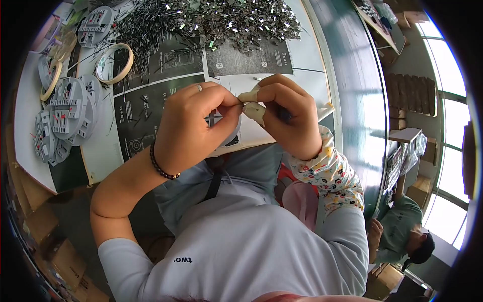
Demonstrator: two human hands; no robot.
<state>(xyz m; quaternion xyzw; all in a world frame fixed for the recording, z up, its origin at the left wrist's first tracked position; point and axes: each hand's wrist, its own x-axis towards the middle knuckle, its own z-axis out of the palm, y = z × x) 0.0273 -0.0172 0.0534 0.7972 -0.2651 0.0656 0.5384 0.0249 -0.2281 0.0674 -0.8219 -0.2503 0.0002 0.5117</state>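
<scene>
My left hand (193,118) and my right hand (294,110) meet above the near edge of the table. Thumb and forefinger of each are pinched together, tip to tip. Whatever they hold between them is too small and too covered to make out. Pale tape or covers wrap the thumb and forefinger of my right hand. Under the hands a round grey plastic part (234,135) shows in part; the fingers hide most of it. At the far side lies a heap of small shiny dark metal pieces (246,22), with thin dark strips (143,32) spread to its left.
Several round grey plastic parts (70,108) are stacked at the left, beside a roll of tape (129,65). Dark printed sheets (151,103) cover part of the white table. To the right runs a shiny green surface (354,75); a person in green (402,226) is beyond it.
</scene>
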